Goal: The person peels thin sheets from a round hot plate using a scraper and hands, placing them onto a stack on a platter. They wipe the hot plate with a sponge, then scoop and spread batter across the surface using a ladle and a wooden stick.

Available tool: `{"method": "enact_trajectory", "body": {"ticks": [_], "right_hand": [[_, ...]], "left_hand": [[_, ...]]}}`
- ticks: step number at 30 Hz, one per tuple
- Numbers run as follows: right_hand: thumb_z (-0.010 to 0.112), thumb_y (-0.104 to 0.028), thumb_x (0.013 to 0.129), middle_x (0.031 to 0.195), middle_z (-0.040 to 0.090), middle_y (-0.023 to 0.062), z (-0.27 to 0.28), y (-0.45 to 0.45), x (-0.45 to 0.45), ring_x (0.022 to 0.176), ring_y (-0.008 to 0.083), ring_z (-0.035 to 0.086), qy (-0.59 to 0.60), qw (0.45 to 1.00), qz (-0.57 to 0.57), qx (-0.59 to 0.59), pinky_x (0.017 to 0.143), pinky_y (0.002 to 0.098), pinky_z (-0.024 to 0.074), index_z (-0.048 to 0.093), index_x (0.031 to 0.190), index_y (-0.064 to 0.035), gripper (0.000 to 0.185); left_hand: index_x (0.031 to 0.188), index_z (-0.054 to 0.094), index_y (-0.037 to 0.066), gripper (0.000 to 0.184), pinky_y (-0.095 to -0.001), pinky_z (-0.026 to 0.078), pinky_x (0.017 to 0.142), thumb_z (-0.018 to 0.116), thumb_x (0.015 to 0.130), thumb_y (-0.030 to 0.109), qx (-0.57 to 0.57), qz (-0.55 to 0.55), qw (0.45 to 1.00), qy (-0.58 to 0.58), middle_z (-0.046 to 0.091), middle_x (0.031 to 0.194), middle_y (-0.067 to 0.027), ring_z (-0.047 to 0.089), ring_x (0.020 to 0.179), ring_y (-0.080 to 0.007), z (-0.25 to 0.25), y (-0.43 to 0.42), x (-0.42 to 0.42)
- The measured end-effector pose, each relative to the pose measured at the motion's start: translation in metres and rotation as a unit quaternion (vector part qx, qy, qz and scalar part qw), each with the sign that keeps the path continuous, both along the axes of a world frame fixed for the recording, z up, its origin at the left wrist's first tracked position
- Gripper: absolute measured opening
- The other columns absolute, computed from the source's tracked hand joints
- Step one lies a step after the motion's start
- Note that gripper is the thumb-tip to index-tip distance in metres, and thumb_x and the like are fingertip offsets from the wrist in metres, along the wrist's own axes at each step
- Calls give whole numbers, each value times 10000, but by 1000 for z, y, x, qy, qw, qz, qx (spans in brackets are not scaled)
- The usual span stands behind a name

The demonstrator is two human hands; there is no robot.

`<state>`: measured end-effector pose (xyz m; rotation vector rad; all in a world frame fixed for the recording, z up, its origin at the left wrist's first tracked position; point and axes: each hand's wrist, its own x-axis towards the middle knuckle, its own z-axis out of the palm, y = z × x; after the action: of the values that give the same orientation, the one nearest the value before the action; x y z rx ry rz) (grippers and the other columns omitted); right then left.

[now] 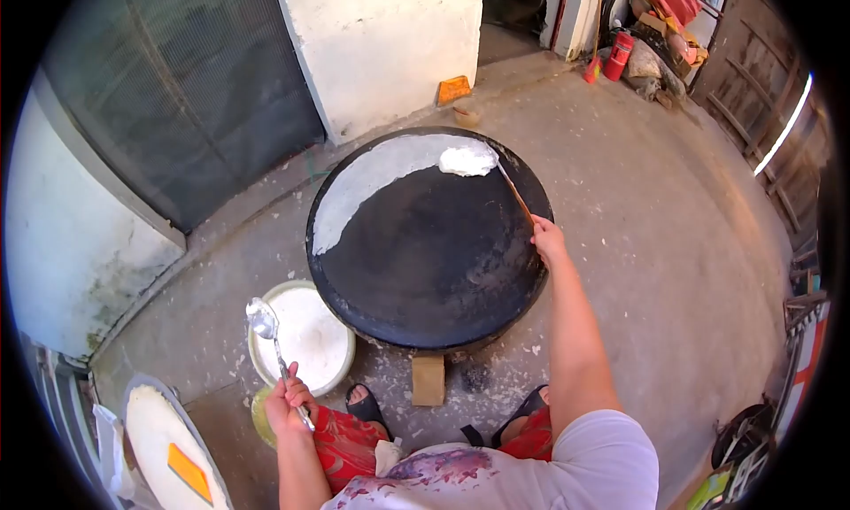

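A large round black griddle stands in front of me, with a thin band of pale batter along its upper left edge. My right hand is closed round the wooden handle of a spreader at the griddle's right rim. A thick white mound of batter lies at the spreader's far end, which it hides. Lower left, my left hand grips a metal ladle, its bowl smeared white and held over the left rim of a basin of white batter.
An oval tray with pale contents and an orange scraper is at lower left. A brick sits below the griddle. A small bowl and an orange object are by the wall. A red fire extinguisher stands at upper right.
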<state>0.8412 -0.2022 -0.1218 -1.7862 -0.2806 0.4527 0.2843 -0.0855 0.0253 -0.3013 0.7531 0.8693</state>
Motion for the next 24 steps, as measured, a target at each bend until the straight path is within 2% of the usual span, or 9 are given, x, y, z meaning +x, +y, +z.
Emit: {"method": "enact_trajectory", "body": {"ticks": [3, 7, 8, 9, 11, 13, 17, 20, 24], "right_hand": [[413, -170, 904, 676, 536, -17, 93, 24, -78, 429, 68, 348, 34, 992, 73, -99, 376, 231, 308, 555, 1162, -181, 295], [460, -160, 871, 734, 598, 6, 66, 28, -75, 553, 81, 484, -123, 969, 163, -136, 548, 222, 417, 588, 1128, -149, 288], [471, -156, 863, 754, 616, 17, 67, 14, -71, 632, 105, 553, -123, 969, 145, -157, 597, 237, 443, 590, 1128, -142, 291], [470, -263, 853, 974, 636, 76, 95, -4, -84, 886, 222, 608, -152, 955, 110, -228, 775, 324, 453, 601, 1093, -245, 274], [475, -244, 857, 966, 637, 94, 90, -19, -87, 894, 226, 607, -128, 955, -58, -261, 771, 323, 454, 602, 1093, -212, 270], [477, -218, 862, 978, 631, 117, 42, -8, -80, 907, 234, 605, -74, 993, -29, -87, 779, 327, 452, 599, 1096, -178, 267], [491, -228, 852, 993, 630, 97, 64, 40, -129, 944, 236, 590, -146, 965, 123, -178, 816, 323, 442, 603, 1092, -215, 266], [499, -248, 848, 1014, 626, 73, 85, 34, -122, 927, 229, 596, -104, 969, 109, -195, 802, 327, 449, 598, 1096, -239, 268], [496, -162, 853, 982, 630, 117, 66, 51, -131, 907, 214, 593, -125, 974, 121, -148, 797, 297, 438, 596, 1100, -134, 267]], "left_hand": [[1075, 501, -32, 323, -193, 312, 361, 341, 925, 206, 5, 4, 1000, 25, 447, 642, -18, 372, 449, -75, -2, -2, 1], [1075, 503, -23, 321, -189, 305, 367, 336, 929, 209, 16, -9, 999, 31, 447, 646, -21, 367, 449, -72, -2, -3, 0], [1081, 500, -19, 317, -190, 308, 369, 336, 928, 206, 14, -12, 999, 30, 448, 648, -25, 368, 450, -73, 2, -5, 0], [1081, 500, -19, 317, -190, 308, 369, 336, 928, 206, 13, -10, 999, 28, 448, 648, -25, 368, 450, -73, 2, -4, -1], [1087, 496, -16, 316, -192, 313, 369, 336, 928, 205, 23, -26, 999, 30, 452, 652, -29, 370, 454, -75, -1, -7, -4], [1088, 494, -16, 315, -193, 314, 369, 336, 927, 204, 30, -35, 998, 34, 453, 652, -31, 372, 456, -77, -3, -7, -8], [1084, 495, -14, 315, -195, 318, 367, 336, 926, 207, 26, -44, 999, 9, 455, 652, -38, 376, 460, -83, -6, -4, -7], [1073, 498, -12, 312, -196, 318, 367, 339, 925, 212, 31, -48, 998, 26, 456, 657, -43, 379, 463, -89, -6, -4, -9], [1065, 494, -12, 303, -199, 324, 369, 344, 924, 210, 46, -51, 997, 38, 457, 673, -46, 382, 472, -92, -4, -8, -10]]}}
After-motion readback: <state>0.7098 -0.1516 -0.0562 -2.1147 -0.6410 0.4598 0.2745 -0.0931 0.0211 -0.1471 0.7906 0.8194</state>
